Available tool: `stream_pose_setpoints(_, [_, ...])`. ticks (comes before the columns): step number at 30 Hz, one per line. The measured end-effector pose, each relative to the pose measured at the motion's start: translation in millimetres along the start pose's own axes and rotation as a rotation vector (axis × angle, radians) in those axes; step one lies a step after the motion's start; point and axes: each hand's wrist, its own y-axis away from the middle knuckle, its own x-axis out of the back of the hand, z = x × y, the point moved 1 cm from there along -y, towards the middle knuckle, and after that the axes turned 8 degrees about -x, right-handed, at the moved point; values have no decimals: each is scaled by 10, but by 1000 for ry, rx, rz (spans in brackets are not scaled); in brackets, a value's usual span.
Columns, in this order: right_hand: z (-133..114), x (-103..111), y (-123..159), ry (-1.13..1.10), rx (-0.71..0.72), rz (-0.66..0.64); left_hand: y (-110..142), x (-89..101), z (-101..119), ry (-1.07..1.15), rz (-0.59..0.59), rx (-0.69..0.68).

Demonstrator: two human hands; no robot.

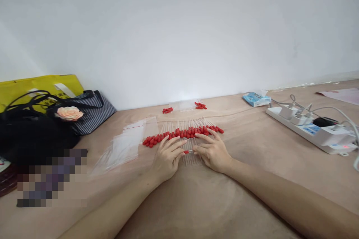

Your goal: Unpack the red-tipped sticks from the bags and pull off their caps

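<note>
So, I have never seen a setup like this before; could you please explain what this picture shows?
Certainly. There is no machine: these are a person's own bare hands, filmed by a camera worn on the head, looking forward and down. The left hand pinches a small red bulb, and the right hand pinches a thin clear tube meeting it; how far they are joined is too small to tell. On the brown surface, just beyond the hands, lies a row of red-bulbed tubes. Clear plastic bags lie to the left, and a power strip to the right.
</note>
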Motion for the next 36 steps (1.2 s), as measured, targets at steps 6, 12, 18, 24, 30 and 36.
stream_pose_setpoints(6, [5, 2, 7, -16, -19, -7, 8, -18, -28, 34, 3, 11])
stream_pose_setpoints(12, [82, 44, 7, -7, -190, 33, 77, 51, -96, 90, 179, 138])
stream_pose_setpoints(18, [81, 50, 2, 95, -301, -47, 63, 206, -330, 43, 335, 379])
stream_pose_setpoints(24, [59, 83, 7, 190, -326, -123, 211, 412, -1025, 109, 303, 815])
stream_pose_setpoints(30, [39, 86, 9, 186, -349, -105, 331, 330, -1226, 380, 297, 902])
stream_pose_setpoints(36, [17, 70, -1, 183, -346, -157, 279, 246, -1113, 210, 100, 851])
